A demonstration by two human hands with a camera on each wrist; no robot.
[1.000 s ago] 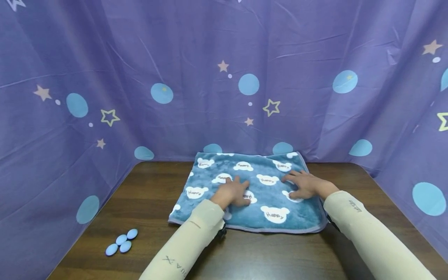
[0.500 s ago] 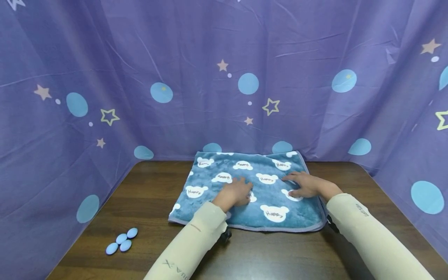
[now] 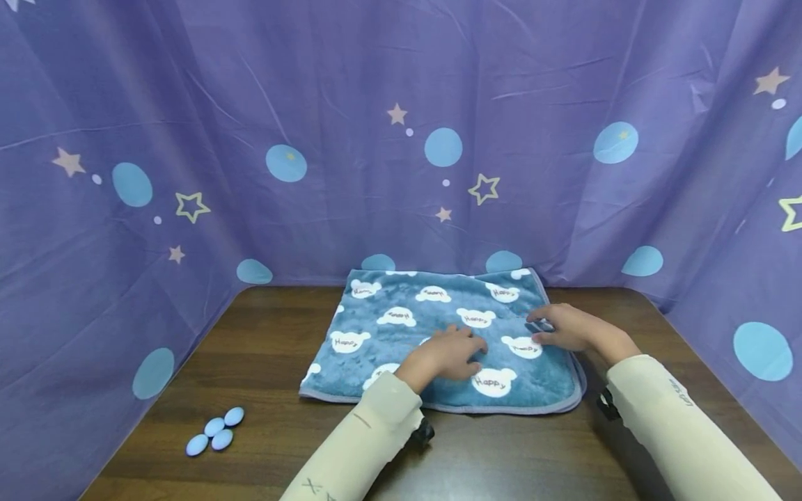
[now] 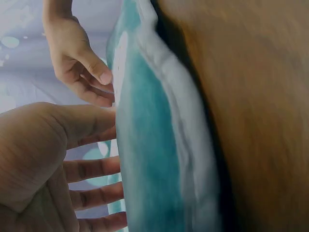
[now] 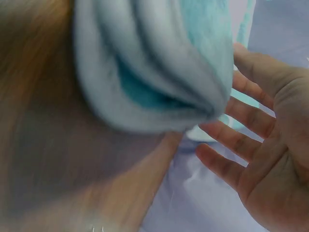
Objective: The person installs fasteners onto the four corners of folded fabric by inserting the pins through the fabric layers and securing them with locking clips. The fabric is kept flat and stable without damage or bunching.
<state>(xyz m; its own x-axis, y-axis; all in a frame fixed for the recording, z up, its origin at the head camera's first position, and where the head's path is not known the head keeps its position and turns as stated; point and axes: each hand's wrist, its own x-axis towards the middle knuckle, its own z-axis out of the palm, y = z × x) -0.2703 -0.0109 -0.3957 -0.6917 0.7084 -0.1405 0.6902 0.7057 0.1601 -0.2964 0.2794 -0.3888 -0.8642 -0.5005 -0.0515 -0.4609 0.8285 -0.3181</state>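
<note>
head view: blanket [image 3: 432, 312] lies beneath both hands [image 3: 446, 353] [image 3: 573, 328]

Head view's fwd/dn, wrist views close, all share blanket [image 3: 436, 314].

Two hands [image 4: 38, 157] at a teal blanket [image 4: 145, 135], the left nearer, pale edging [image 4: 189, 121], brown tabletop [image 4: 260, 121]

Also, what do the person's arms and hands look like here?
The long, pale-cream fabric left sleeve and matching right sleeve bear small dark markings, including an X shape on the left. Small black devices show beneath both wrists. The left hand and right hand are ungloved.
</note>
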